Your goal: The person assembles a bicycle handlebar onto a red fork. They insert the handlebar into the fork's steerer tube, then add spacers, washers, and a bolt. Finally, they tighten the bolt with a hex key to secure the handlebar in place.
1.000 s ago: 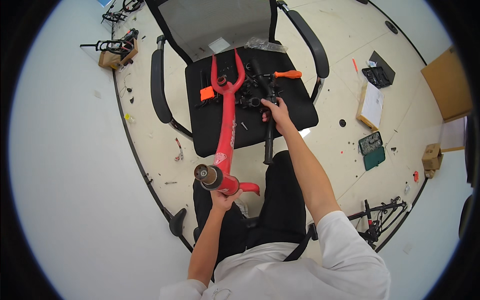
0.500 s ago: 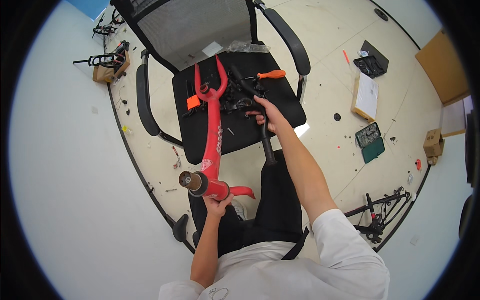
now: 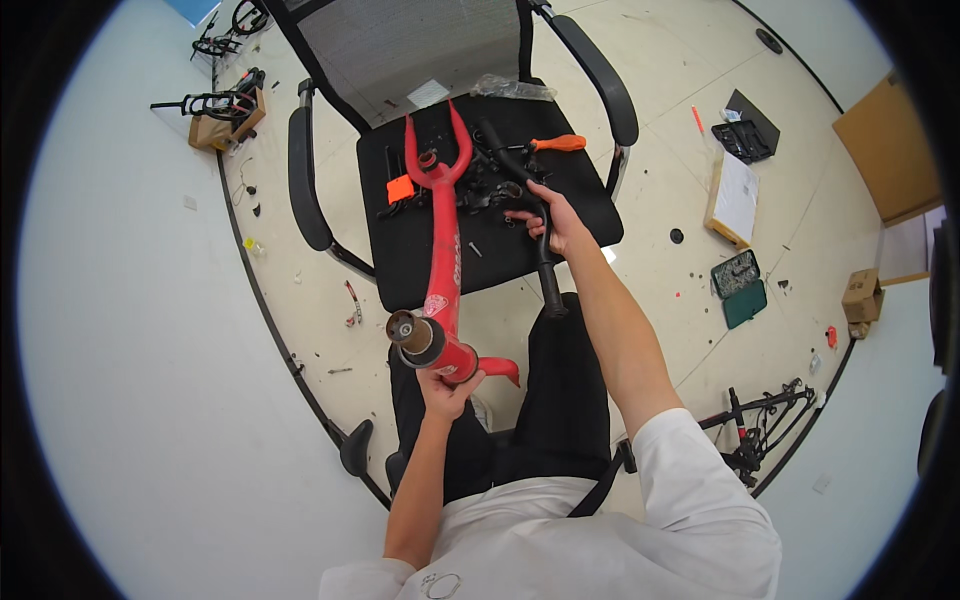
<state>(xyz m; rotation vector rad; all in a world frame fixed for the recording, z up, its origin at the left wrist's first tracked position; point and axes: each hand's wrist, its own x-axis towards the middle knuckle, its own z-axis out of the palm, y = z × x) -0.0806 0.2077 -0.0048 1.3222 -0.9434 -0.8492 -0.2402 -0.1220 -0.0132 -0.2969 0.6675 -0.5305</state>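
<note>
One red forked bike frame (image 3: 445,250)

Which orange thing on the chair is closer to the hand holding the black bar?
The orange-handled tool, lying just beyond the right hand; the flat orange tag sits across the red frame.

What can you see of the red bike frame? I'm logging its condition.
The red frame is a painted metal tube, glossy, with pale markings along it. Its far end splits into a two-pronged fork that lies on the black chair seat among dark parts. The near end carries a wide, open, metal-coloured tube end and a short red stub pointing right. It slopes from the seat down toward the person. The left hand holds the near end from below; the right hand is apart from it, on a black bar.
</note>
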